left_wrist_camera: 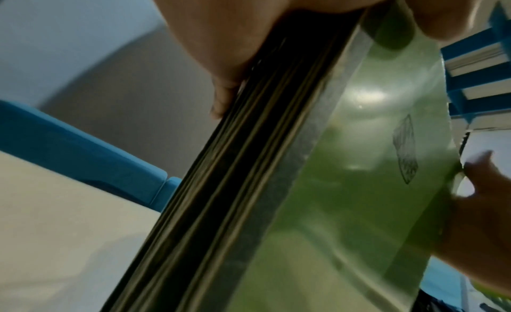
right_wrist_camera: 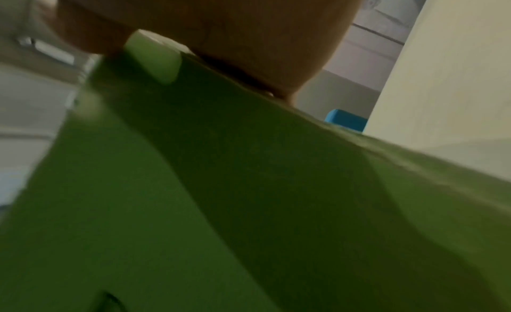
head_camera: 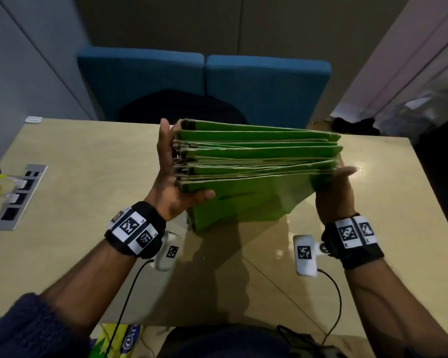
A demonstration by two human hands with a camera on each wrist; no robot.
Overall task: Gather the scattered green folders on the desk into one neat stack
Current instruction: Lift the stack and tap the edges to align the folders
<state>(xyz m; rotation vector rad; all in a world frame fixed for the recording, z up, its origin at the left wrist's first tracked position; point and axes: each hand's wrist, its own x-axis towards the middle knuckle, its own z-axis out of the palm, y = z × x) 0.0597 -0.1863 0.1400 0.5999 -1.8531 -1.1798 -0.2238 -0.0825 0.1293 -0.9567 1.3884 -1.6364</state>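
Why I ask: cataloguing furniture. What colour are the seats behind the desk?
The seats are blue; head view shows them best.

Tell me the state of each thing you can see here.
green folders, bunched upright on the desk, tops uneven.
left hand, grips the folders' left end.
right hand, grips their right end, blurred.
socket panel, white plugs inserted.

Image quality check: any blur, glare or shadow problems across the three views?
Head view: the right hand has motion-blurred fingertips, there is glare on the desk beside them, and the green folders are sharp. Left wrist view: a bright glare patch on the folders' cover, edges soft. Right wrist view: blurred throughout, with the folder face in deep shadow under the hand.
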